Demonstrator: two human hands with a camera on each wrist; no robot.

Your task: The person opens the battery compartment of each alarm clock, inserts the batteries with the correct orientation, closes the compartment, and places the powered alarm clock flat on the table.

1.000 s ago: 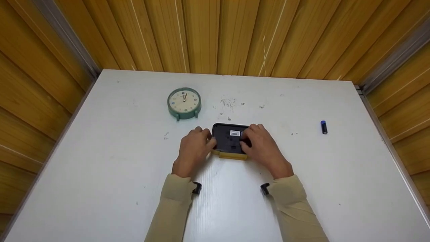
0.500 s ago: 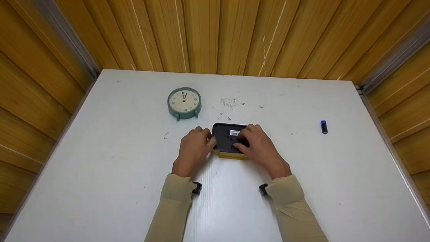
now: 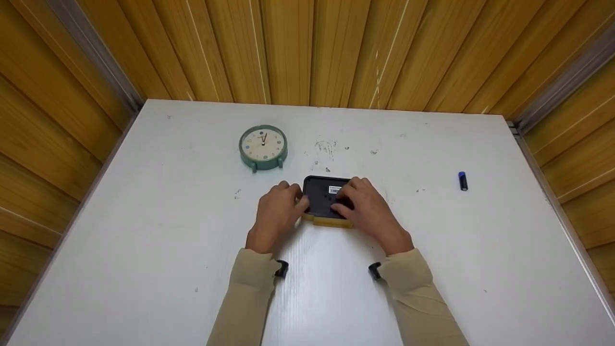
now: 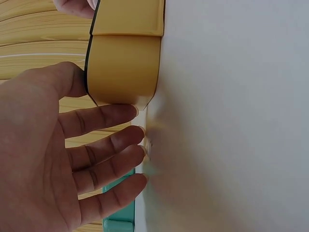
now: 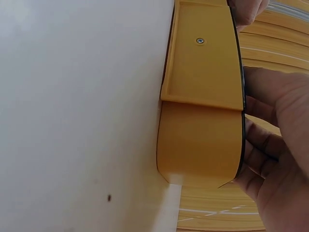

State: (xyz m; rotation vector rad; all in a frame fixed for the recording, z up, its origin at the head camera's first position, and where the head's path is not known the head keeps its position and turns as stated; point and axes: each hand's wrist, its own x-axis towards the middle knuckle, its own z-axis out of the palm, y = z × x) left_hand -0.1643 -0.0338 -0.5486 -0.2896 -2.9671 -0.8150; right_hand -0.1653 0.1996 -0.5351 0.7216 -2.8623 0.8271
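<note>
A small yellow-cased device (image 3: pixel 332 222) lies on the table with its black back (image 3: pixel 318 192) up. My left hand (image 3: pixel 278 211) grips its left end, the thumb over the edge of the back and the index finger against the rounded side (image 4: pixel 123 72). The other left fingers stretch out beside it. My right hand (image 3: pixel 372 209) is over the right part of the back, thumb and index fingertips bent down onto it. Whether they pinch a small part there is hidden. A white barcode label (image 3: pixel 334 190) shows partly beside the right index finger. In the right wrist view, a screw (image 5: pixel 200 41) sits in the yellow side.
A round green clock (image 3: pixel 263 144) stands behind and left of the hands. One dark battery with a blue end (image 3: pixel 462 181) lies at the right of the white table (image 3: pixel 144 230). Yellow wood-look panels (image 3: pixel 288 53) enclose the back and sides.
My right hand has shifted slightly left across the black back, covering part of the label and the slot that showed earlier. The left hand and the yellow device stay in place.
</note>
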